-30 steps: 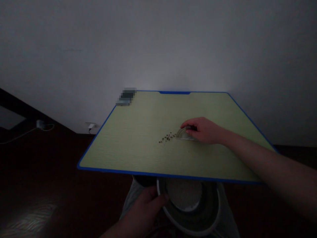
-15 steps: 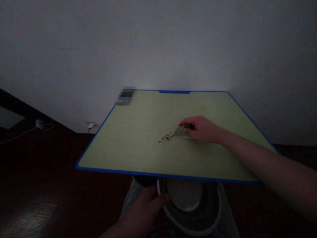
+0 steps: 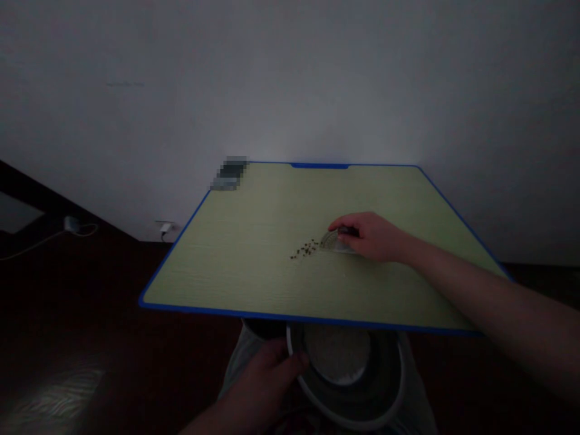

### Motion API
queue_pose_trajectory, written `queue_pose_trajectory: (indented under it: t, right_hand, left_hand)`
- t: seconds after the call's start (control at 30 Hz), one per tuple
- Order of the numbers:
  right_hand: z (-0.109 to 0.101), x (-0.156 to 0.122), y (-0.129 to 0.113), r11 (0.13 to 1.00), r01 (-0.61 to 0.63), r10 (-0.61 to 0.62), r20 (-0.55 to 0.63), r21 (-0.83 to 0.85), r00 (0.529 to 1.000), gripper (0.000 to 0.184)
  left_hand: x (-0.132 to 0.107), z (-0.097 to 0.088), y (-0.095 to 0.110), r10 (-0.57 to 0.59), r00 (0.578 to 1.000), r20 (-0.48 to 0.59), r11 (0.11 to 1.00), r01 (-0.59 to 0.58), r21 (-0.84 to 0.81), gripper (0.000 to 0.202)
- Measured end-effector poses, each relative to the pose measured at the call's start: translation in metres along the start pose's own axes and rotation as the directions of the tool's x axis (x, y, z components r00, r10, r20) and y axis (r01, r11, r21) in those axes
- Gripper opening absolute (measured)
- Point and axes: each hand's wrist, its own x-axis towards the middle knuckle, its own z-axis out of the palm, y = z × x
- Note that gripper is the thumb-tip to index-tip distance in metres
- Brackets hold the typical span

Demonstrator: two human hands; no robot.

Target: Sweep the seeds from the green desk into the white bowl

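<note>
My right hand (image 3: pixel 369 235) is closed on a clear semicircular protractor (image 3: pixel 332 241), which rests on the pale green tabletop (image 3: pixel 254 223). Some small dark thing shows between the thumb and fingers, too dim to name. Right by the protractor's left edge lies a scatter of small dark crumbs (image 3: pixel 307 249). Below the near table edge, my left hand (image 3: pixel 276 368) grips the rim of a round bowl-like container (image 3: pixel 394 396) with a pale rim. The container sits at my lap, its far side hidden under the table.
Blue trim (image 3: pixel 290 316) runs around the folding table. A blurred, pixelated item (image 3: pixel 229 174) lies at its far left corner. Behind stands a grey wall (image 3: pixel 290 78) with a plugged-in white charger (image 3: pixel 165 229). A cable (image 3: pixel 86 232) runs at the far left.
Almost nothing differs. The view has shifted very slightly; both hands, the protractor and the crumbs keep their places.
</note>
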Motion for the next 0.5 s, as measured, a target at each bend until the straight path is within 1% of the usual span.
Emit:
queue_pose_trajectory:
  t: [0.1, 0.17, 0.23, 0.3, 0.37, 0.5]
  right_hand:
    - [0.001, -0.001, -0.003, 1.0, 0.01, -0.01, -0.01, 0.011, 1.0, 0.027]
    - [0.002, 0.0, -0.006, 1.0, 0.024, -0.023, -0.006, 0.011, 1.0, 0.028]
    - [0.004, 0.001, -0.01, 0.999, 0.036, -0.036, 0.007, 0.003, 0.999, 0.027]
    - [0.006, 0.002, -0.012, 0.999, 0.047, -0.047, 0.016, -0.005, 0.999, 0.027]
    - [0.008, 0.002, -0.014, 0.999, 0.05, -0.05, 0.005, -0.008, 0.999, 0.027]
    - [0.012, 0.003, -0.019, 0.999, 0.048, -0.048, -0.026, -0.001, 0.999, 0.027]
  left_hand:
    - [0.0, 0.003, 0.003, -0.012, 1.0, 0.023, 0.999, 0.012, -0.032, 0.02]
    - [0.0, 0.003, 0.003, -0.015, 1.0, 0.002, 1.0, 0.015, -0.027, 0.02]
    - [0.0, 0.002, 0.001, -0.019, 1.0, -0.007, 1.0, 0.019, -0.019, 0.021]
    - [0.001, 0.0, -0.001, -0.012, 1.0, 0.015, 1.0, 0.012, -0.018, 0.022]
    - [0.001, -0.002, -0.002, 0.003, 0.999, 0.042, 1.0, -0.003, -0.016, 0.023]
    - [-0.001, -0.001, 0.0, 0.011, 1.0, 0.028, 1.0, -0.011, 0.007, 0.022]
